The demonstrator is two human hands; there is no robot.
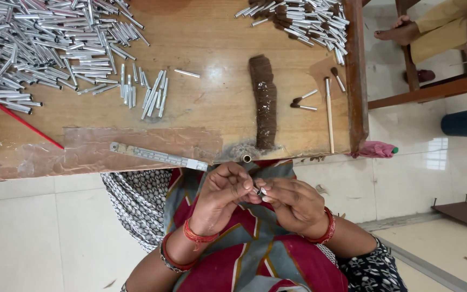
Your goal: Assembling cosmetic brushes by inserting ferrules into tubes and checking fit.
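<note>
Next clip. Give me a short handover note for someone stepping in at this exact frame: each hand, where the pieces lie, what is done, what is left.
Left hand and right hand: together over the lap, fingertips pinching one small metal tube between them.
Supplies: big pile of bare metal tubes at the table's far left; brown bristle strip at centre; metal ruler at the near edge.
Done: tubes with bristles heaped at top right; a few finished brush pieces lie loose by the strip.
Left: the bare pile, still far larger.

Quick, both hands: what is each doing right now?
Left hand: closed, pinching a small metal tube.
Right hand: closed, pinching the same tube.
</note>
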